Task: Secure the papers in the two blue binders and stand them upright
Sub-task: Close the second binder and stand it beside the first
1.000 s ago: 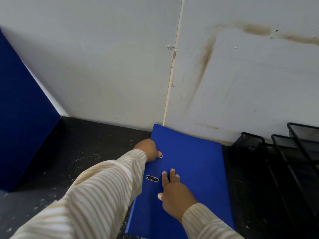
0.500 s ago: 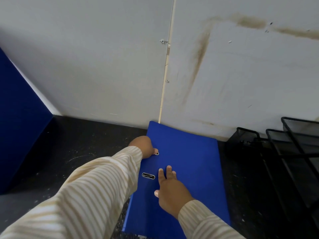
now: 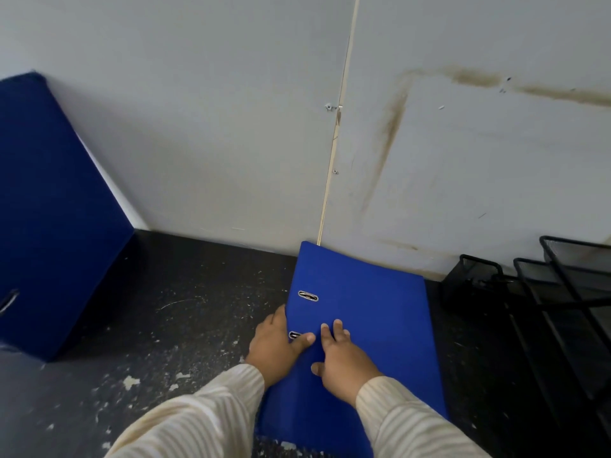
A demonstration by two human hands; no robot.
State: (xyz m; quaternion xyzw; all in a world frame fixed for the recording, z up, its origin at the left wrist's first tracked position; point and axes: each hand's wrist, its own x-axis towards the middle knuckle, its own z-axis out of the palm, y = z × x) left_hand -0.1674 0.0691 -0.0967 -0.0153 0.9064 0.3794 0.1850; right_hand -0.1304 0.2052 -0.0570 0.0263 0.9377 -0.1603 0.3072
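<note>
**Closed binder on table, with both hands.** 1 closed binder (image 3: 370,312) is shown lying flat on the black speckled table (image 3: 185,309), at lower centre of the frame, its far corner at the white wall (image 3: 198,127). The left hand (image 3: 274,347) is set at the binder's left edge. Its thumb is laid on the cover beside the nearer of 2 metal slots (image 3: 307,296), and its fingers appear to be curled round the edge, though their tips are hidden. The right hand (image 3: 345,360) is pressed flat on the cover, fingers straight and close together. A second binder (image 3: 56,219) is seen on end at the left of the frame, well apart. Black mesh trays (image 3: 562,292) are seen at the right.
</note>
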